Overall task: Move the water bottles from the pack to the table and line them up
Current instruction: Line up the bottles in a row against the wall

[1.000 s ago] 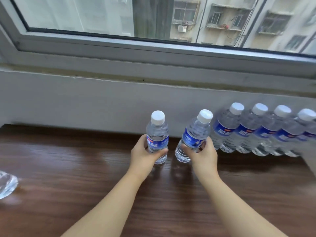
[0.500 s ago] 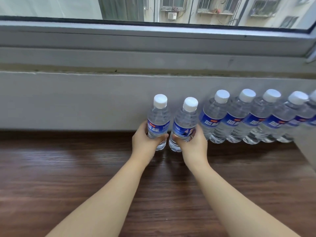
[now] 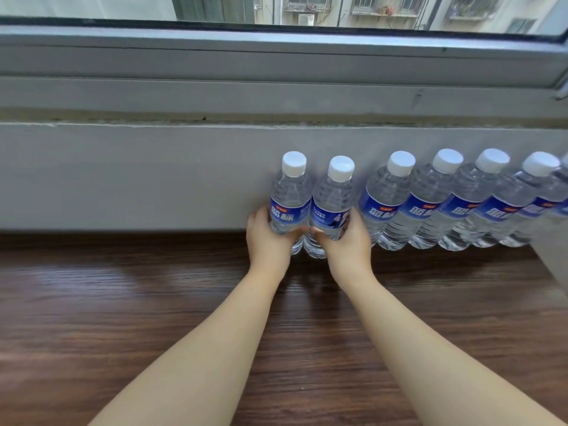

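**Two bottles held at the left end of the row**

Two bare forearms are seen reaching forward from the lower edge over the dark wood-grain table (image 3: 129,302). The left hand (image 3: 270,238) is wrapped around the lower body of the left bottle (image 3: 290,198), fingers curled across its front below the blue label. The right hand (image 3: 347,241) is closed in the same way around the right bottle (image 3: 333,204). Both bottles are held upright, side by side and touching or nearly so; whether their bases are resting on the table cannot be told, as the hands cover part of them.

Just to the right, a row of bottles (image 3: 455,204) is stood along the back of the table, each with a white cap and blue label, packed closely and running out of view at the right edge. A small gap is left between the right-hand held bottle and the first bottle of the row.

Behind the bottles, a grey wall (image 3: 123,173) is seen, topped by a window frame (image 3: 215,56). The pack is not in view.
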{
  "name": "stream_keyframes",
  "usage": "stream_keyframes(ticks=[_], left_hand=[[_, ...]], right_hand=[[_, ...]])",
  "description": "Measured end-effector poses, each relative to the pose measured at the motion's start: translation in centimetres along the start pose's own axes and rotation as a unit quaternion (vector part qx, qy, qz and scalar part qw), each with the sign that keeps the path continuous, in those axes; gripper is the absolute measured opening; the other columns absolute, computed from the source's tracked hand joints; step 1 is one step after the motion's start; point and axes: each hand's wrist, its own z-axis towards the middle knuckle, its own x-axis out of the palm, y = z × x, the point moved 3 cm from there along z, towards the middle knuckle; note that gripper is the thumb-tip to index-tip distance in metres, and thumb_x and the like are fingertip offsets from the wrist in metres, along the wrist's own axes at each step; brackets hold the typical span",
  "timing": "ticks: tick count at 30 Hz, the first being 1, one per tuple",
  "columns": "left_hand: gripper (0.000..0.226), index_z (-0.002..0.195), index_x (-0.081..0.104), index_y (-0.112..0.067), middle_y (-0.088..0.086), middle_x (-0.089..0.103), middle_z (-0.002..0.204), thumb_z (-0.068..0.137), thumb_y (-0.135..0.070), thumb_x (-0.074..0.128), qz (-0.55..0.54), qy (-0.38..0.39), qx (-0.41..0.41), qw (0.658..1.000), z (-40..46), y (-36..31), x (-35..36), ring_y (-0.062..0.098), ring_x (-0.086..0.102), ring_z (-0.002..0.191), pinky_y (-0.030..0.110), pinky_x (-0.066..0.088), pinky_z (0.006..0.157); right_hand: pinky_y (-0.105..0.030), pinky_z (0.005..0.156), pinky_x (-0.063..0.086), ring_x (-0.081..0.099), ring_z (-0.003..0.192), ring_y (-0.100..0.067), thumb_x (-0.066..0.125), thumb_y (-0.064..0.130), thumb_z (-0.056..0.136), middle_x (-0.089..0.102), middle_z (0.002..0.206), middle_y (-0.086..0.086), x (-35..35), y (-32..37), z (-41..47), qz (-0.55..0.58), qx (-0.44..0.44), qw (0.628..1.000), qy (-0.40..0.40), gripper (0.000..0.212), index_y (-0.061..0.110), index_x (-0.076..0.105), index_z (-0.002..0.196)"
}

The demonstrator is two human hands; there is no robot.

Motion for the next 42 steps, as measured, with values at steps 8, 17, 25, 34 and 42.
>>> stream_keyframes(ticks=[8,17,25,34,42], left_hand=[[0.054,0.101,0.058,-0.022,0.003,0.062,0.112,0.056,-0.035,0.086,0.029,0.022,0.003,0.999,0.3,0.6,0.1,0.017,0.063,0.101,0.042,0.053,0.089],[0.059,0.12,0.057,-0.018,-0.002,0.065,0.117,0.068,-0.009,0.084,0.046,0.065,-0.004,0.997,0.2,2.8,-0.7,0.011,0.061,0.104,0.02,0.045,0.086],[0.058,0.121,0.056,-0.016,-0.009,0.062,0.111,0.069,-0.009,0.083,0.035,0.047,-0.007,0.998,0.1,2.5,-0.3,0.003,0.056,0.099,0.004,0.038,0.074],[0.052,0.109,0.048,-0.025,-0.021,0.055,0.099,0.071,-0.015,0.082,0.023,0.05,-0.02,0.998,0.0,2.5,0.2,-0.009,0.052,0.087,0.004,0.037,0.071],[0.047,0.101,0.045,-0.027,-0.011,0.057,0.104,0.072,-0.017,0.081,0.056,0.026,-0.006,0.998,0.0,2.8,0.3,0.008,0.054,0.094,0.026,0.042,0.079]], right_hand=[[-0.022,0.088,0.049,0.06,0.102,-0.007,0.085,0.021,0.068,0.062,0.11,0.01,0.2,-1.6,-1.1,-0.019,0.052,0.997,-0.052,0.06,0.025,0.049,0.116],[-0.043,0.092,0.051,0.06,0.107,-0.021,0.085,0.022,0.066,0.063,0.115,-0.001,0.8,-3.4,-1.1,-0.093,0.057,0.99,-0.092,0.062,0.018,0.049,0.117],[-0.044,0.096,0.049,0.058,0.113,-0.019,0.08,0.015,0.071,0.061,0.118,-0.001,1.1,-3.9,-0.2,-0.098,0.039,0.991,-0.083,0.058,0.021,0.052,0.121],[-0.033,0.099,0.045,0.052,0.121,-0.018,0.081,0.022,0.071,0.057,0.128,-0.002,1.2,-2.7,-0.4,-0.099,-0.005,0.993,-0.057,0.07,0.014,0.045,0.13],[-0.036,0.095,0.045,0.051,0.122,-0.022,0.077,0.028,0.076,0.054,0.13,-0.006,1.3,-2.7,-0.1,-0.156,0.003,0.985,-0.078,0.064,0.014,0.046,0.131]])
